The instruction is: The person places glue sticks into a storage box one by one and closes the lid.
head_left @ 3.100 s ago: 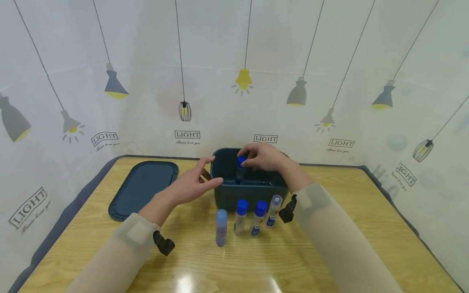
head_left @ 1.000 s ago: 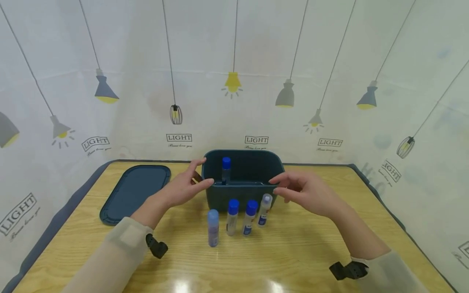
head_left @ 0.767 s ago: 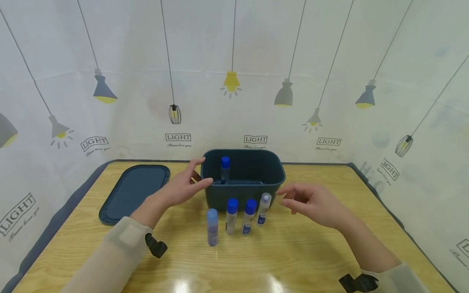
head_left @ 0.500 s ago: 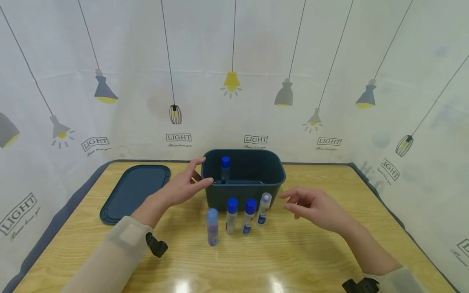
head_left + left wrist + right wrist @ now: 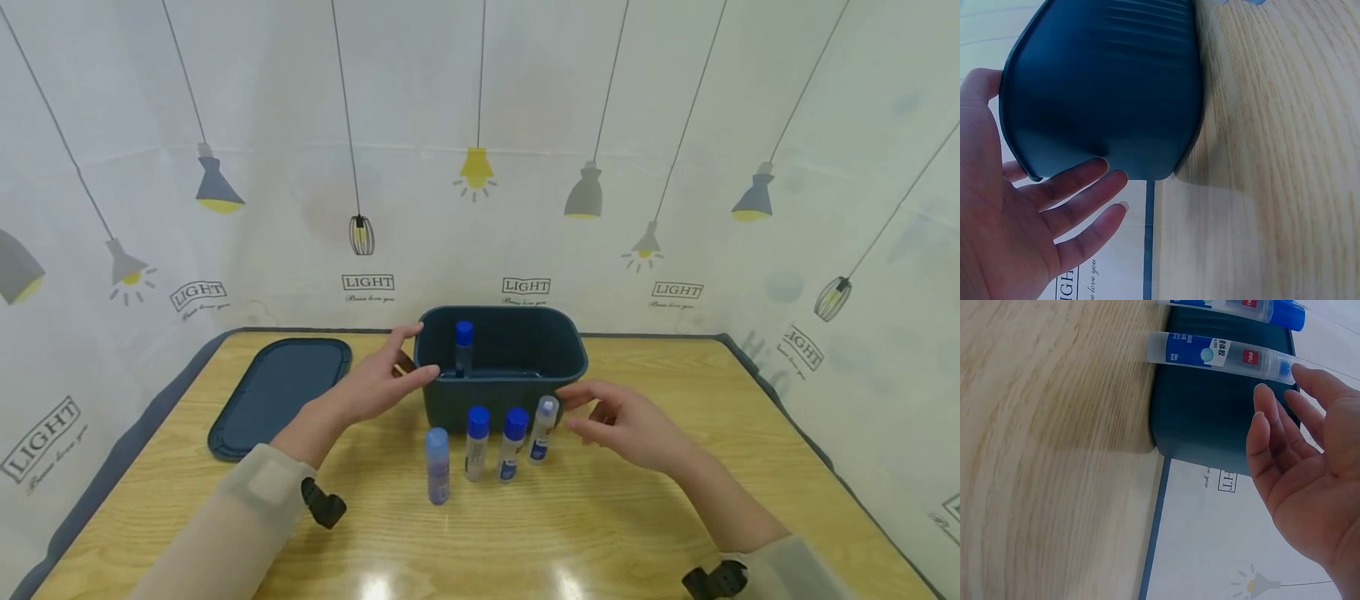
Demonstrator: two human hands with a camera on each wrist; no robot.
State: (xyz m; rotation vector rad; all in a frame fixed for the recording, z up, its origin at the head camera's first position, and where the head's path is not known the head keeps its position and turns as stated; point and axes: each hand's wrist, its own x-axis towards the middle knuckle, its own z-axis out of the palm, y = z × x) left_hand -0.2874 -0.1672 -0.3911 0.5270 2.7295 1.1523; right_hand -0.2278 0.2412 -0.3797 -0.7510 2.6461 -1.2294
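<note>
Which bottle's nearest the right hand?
The clear-capped bottle, rightmost of the four in front of the bin, beside the right hand; the others, capped blue or light blue, are farther left.

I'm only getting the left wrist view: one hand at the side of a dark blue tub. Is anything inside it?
Observer: Yes, the head view shows a blue-capped bottle standing in the tub.
Operator: Oh! Where's the other hand?
Observer: The right hand is close to the clear-capped bottle; I can't tell whether they touch.
Operator: Does the tub have a cover?
Observer: A flat, dark blue lid-like panel lies to its left.
</note>
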